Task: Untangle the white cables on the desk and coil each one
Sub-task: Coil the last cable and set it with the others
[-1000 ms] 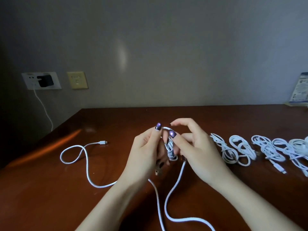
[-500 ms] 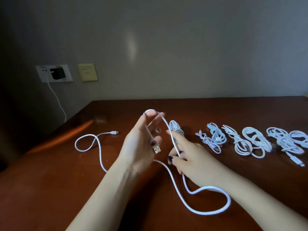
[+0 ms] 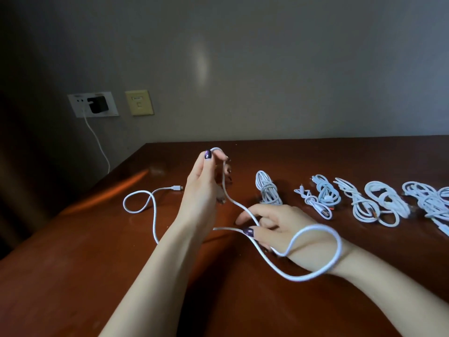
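- Cable (image 3: 155, 229): the one loose white one. It sprawls over the front-left of the desk (image 3: 73, 276), with its middle lifted in my hands.
- Biggest risk is the wrist loop (image 3: 337, 242). The slack circles my right wrist, so a hard pull to wind could cinch it on my arm or snag it.
- Tail loop (image 3: 136, 203) lies flat on the left near the desk edge. If I drag it in fast it could close into a kink or knot.
- Coils (image 3: 386, 205): finished bundles in a row along the right side, well apart from the loose tail. The nearest coil (image 3: 267, 190) sits just beyond my right hand, so swinging slack could knock it or catch on it.
- Look: the cable is thin, round, plain white and limp. It holds soft curves with no sharp bends, and it crosses itself once by my right wrist.
- Left hand (image 3: 204, 190): raised, with thumb and index pinching the top bend of the cable. The other fingers (image 3: 227, 170) are loosely curled behind it. Something blurred hangs at the palm, probably the other end, but I can't tell.
- Right hand (image 3: 291, 229): low over the desk. One strand runs between index and middle finger, and the thumb (image 3: 247, 231) presses down on another. A loose hold, so the cable could slip while I'm winding.
- Plug (image 3: 177, 188): small connector at the far end of the tail, lying on the desk left of my left hand. It may skid or flick when I reel it in.
- Charger (image 3: 97, 104) on the wall has its own white lead. It is off the desk, so not mine to coil.
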{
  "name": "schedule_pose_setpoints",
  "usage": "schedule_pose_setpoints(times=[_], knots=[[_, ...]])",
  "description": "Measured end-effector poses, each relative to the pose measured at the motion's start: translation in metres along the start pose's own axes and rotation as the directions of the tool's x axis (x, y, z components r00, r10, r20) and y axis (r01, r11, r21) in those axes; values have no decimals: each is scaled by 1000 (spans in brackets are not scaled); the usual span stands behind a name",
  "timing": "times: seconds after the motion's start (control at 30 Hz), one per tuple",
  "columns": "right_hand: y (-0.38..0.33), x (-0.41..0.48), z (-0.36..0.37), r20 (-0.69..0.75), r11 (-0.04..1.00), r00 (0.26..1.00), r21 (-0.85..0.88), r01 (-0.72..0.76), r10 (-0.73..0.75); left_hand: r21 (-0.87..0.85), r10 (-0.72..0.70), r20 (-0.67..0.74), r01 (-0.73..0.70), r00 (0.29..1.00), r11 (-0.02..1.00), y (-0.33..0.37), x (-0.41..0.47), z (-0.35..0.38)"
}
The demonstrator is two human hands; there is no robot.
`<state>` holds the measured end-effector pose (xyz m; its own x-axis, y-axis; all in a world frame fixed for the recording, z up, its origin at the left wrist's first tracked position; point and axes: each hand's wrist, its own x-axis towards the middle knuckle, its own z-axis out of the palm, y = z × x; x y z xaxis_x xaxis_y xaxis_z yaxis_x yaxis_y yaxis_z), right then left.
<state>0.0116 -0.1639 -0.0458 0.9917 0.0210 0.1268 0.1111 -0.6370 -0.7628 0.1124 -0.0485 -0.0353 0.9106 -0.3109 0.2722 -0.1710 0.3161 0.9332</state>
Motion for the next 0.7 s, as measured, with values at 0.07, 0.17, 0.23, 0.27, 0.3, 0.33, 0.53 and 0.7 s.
schedule_pose_setpoints(times=[0.07,0.17,0.23,0.27,0.3,0.33,0.53,0.7], knots=[[0,-3,0,-26,985,998,-167,51,-56,-180,-79,79,92,994,979,2,-2,1],[1,-6,-2,-48,961,996,-269,55,-71,-286,-132,139,168,981,943,8,-4,2],[0,-5,-3,-56,967,996,-250,56,-72,-319,-122,113,153,986,935,11,-1,-1],[0,-4,-5,-78,979,996,-202,32,-49,-341,-112,96,138,989,930,12,0,-3],[1,-2,-9,-114,989,993,-147,-4,-13,-363,-102,78,123,992,924,13,1,-6],[2,-1,-13,-161,994,987,-102,-40,23,-383,-90,65,109,994,917,14,2,-9],[-2,-6,-35,-316,995,947,100,-32,62,-218,-24,26,29,999,976,12,1,-9],[1,-10,-18,-340,955,912,-262,142,-229,248,210,76,-223,975,943,-8,4,-6]])
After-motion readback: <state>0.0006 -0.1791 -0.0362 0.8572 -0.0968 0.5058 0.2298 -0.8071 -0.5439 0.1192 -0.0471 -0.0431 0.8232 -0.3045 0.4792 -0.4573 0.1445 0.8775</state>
